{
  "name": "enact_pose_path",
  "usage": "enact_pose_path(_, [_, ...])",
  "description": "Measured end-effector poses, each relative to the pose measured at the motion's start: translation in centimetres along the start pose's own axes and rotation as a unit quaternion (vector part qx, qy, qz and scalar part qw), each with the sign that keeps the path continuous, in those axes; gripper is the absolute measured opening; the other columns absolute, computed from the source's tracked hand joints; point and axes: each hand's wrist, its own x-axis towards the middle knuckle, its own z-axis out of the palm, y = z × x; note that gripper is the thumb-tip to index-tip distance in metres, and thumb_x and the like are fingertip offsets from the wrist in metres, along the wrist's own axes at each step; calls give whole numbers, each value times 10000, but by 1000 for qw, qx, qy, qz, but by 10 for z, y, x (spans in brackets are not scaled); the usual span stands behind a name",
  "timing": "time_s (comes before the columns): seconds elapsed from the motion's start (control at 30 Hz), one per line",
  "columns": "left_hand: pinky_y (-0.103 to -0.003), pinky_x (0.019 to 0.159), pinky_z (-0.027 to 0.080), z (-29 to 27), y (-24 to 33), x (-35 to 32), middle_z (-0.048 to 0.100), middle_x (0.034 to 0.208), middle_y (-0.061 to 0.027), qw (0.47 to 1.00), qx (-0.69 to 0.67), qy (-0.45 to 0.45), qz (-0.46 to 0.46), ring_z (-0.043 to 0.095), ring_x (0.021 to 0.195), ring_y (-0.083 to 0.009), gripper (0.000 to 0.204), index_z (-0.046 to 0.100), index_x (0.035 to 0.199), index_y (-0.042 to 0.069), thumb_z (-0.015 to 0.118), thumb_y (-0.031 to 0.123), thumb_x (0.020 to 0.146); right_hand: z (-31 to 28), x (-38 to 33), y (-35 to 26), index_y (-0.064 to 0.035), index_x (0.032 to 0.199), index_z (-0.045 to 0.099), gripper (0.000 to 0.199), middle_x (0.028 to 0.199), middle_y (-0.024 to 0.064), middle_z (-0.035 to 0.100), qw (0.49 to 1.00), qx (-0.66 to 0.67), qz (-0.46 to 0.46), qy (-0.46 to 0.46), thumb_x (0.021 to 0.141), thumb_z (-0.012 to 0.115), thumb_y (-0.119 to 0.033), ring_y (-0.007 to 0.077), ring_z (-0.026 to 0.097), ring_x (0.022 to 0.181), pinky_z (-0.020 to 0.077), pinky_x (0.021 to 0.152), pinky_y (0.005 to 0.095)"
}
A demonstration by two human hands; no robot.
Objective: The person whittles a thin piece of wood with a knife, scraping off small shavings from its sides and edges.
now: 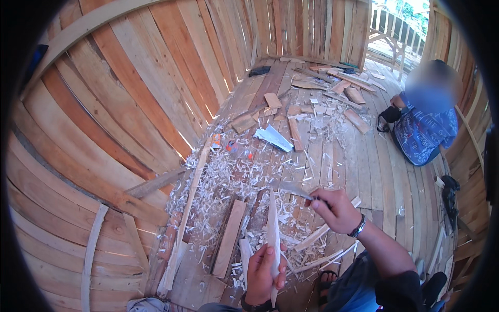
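My left hand (258, 274) is wrapped round the lower part of a pale carved wooden stick (273, 223), held nearly upright with its pointed end at the top. A knife (292, 189) is gripped in my right hand (337, 212), which wears a wristwatch. Its blade points left, close to the stick's tip; whether the two touch I cannot tell. Beside the stick, a thick squared block of wood (229, 238) lies on the floor among pale shavings (208, 192).
Another person (426, 117) in a blue patterned shirt sits at the right. Offcuts (355, 94) lie toward the far doorway, nearer a light blue sheet (274, 138). A long thin strip (189, 208) runs along the left. Plank walls (150, 67) enclose the floor.
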Motion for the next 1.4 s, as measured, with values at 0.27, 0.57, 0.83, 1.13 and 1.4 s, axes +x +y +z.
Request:
enact_pose_path(0.27, [-226,364,367,2,0,-3,502,614,-41,999,-36,-27,-28,446,384,-114,331,538,1074,22,397,321,1060,7,-4,1,-31,999,624,267,716,155,625,995,-22,-58,-74,979,570,-291,349,649,681,508,634,425])
enact_pose_path(0.57, [-219,352,337,-2,-1,-6,486,596,-35,994,-89,-57,-19,430,375,-103,310,528,1051,33,398,314,1059,9,-5,-4,-42,963,623,259,705,153,626,995,-51,-53,-66,975,577,-296,362,645,666,506,625,434])
enact_pose_path(0.83, [-223,297,315,3,0,-8,412,541,-13,993,-53,-105,-19,396,324,-93,316,478,994,31,405,333,1054,-8,7,5,-31,974,635,228,697,161,609,995,-67,47,57,965,589,-255,332,639,633,501,601,401])
enact_pose_path(1.13, [-211,324,299,-5,-1,-4,444,556,-26,980,-159,-121,-7,387,331,-91,310,482,1022,27,389,321,1059,-1,-9,-8,-36,981,640,226,740,134,635,997,-23,-70,-3,931,642,-256,314,649,650,510,598,390])
enact_pose_path(1.4, [-214,327,303,-1,-1,-9,453,565,-27,986,-133,-104,12,394,332,-97,319,491,1011,25,395,325,1057,5,-6,6,-25,976,637,261,691,129,613,991,-125,-37,29,958,603,-283,290,621,588,491,564,380])
